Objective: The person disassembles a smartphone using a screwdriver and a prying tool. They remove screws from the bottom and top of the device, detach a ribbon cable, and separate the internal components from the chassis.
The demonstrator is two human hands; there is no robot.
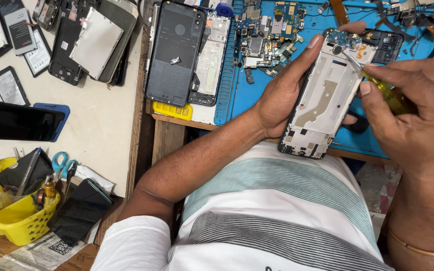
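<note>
A blue work mat [287,85] covers the far bench, keeping loose phone boards [264,35] together. Just near of it, over the lap, the left hand [282,93] clasps an opened phone [325,100] from beneath, tilting its bare white frame up for access. The right hand [410,115] pinches a yellow screwdriver [385,90] tightly, its tip touching the phone's far end.

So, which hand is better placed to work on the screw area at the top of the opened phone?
The right hand: it holds the yellow screwdriver, tip at the opened phone top. The left hand grips the phone.
</note>
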